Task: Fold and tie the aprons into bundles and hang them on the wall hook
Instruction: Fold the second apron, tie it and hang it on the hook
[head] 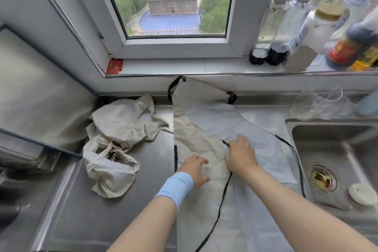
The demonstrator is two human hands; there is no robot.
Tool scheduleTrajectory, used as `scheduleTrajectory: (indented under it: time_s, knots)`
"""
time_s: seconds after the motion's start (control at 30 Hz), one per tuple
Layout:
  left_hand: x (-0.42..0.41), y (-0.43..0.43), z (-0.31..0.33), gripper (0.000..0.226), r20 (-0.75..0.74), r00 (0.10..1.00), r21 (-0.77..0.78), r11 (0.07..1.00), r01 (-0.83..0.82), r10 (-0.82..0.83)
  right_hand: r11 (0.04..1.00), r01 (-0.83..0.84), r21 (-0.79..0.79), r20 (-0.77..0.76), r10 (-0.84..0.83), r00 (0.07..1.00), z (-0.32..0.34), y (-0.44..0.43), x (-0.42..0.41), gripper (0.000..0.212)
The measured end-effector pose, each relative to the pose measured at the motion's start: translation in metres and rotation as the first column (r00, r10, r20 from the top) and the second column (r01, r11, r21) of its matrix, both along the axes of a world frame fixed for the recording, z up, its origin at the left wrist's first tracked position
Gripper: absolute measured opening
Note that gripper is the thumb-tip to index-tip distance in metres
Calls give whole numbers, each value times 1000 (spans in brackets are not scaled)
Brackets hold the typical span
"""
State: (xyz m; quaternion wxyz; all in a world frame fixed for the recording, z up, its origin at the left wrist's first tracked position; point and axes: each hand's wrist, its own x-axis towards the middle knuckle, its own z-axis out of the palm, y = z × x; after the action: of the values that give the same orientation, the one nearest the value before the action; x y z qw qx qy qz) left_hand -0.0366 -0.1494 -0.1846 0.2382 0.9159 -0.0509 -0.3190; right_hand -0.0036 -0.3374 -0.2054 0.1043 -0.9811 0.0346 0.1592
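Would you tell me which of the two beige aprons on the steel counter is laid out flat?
The black-strapped beige apron nearest the steel sink, which the right hand rests on; the other beige apron lies crumpled to its left.

- We see a stainless steel countertop (102, 200) running under the window, dull grey where the metal is bare.
- A pale apron (194, 129) lies spread along its middle, one side folded over the other, its top end riding up the back wall.
- One of its black ties (175, 157) lies straight on the metal by the apron's left edge.
- Just left of it we find a crumpled heap of beige aprons (120, 135).
- At the right a sink (298, 143) is set into the counter, with clear glassware (327, 98) standing behind it.
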Motion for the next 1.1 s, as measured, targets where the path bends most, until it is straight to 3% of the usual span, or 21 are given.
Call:
scheduleTrajectory:
  time_s: [0.07, 0.17, 0.33, 0.43, 0.5, 0.57, 0.63, 0.7, 0.77, 0.87, 0.93, 1.03, 1.1]
  knots:
    - [-5, -5, -3, 59, -8, 1000, 13, 1000, 5, -5, 994, 100, -35, 26, -100, 995, 2, 6, -3, 43]
    - [-12, -8, -8, 60, -4, 999, 6, 999, -38, 38, 945, 323, 56, -157, -311, 937, 5, 15, -9, 42]
    - [-10, -7, -3, 66, -16, 992, -61, 991, -122, 121, 965, 262, -24, -202, -262, 944, 12, 24, -13, 37]
    - [-9, -6, 6, 72, -46, 984, -123, 976, -178, 174, 955, 280, 98, -289, -242, 926, 21, 32, -14, 19]
    - [-8, -7, 14, 87, -116, 960, -231, 934, -274, 253, 865, 374, 334, -326, -266, 907, 33, 40, -12, 9]
    - [-6, -7, 28, 111, -182, 935, -313, 883, -348, 304, 687, 469, 554, -407, -268, 873, 53, 53, -9, 7]
    - [-2, -1, 44, 126, -169, 924, -312, 870, -380, 343, 565, 473, 676, -484, -143, 863, 74, 68, -9, 8]
    - [2, 14, 61, 118, -81, 920, -242, 888, -392, 384, 490, 437, 754, -519, 38, 854, 92, 81, -7, 6]
    - [5, 38, 76, 94, 22, 901, -166, 890, -424, 433, 457, 403, 793, -534, 203, 821, 102, 94, -5, 17]
    - [9, 79, 92, 67, 91, 849, -97, 853, -513, 521, 548, 279, 788, -468, 241, 850, 105, 110, -6, 36]
    - [10, 109, 97, 54, 185, 813, 33, 823, -567, 552, 690, 133, 712, -362, 199, 911, 94, 114, -8, 39]
    - [7, 141, 99, 61, 267, 816, 425, 697, -577, 513, 874, -51, 482, -349, 245, 904, 77, 109, -14, 47]
    - [10, 139, 101, 66, 354, 847, 540, 653, -531, 396, 902, -96, 422, -342, 257, 904, 68, 104, -11, 49]
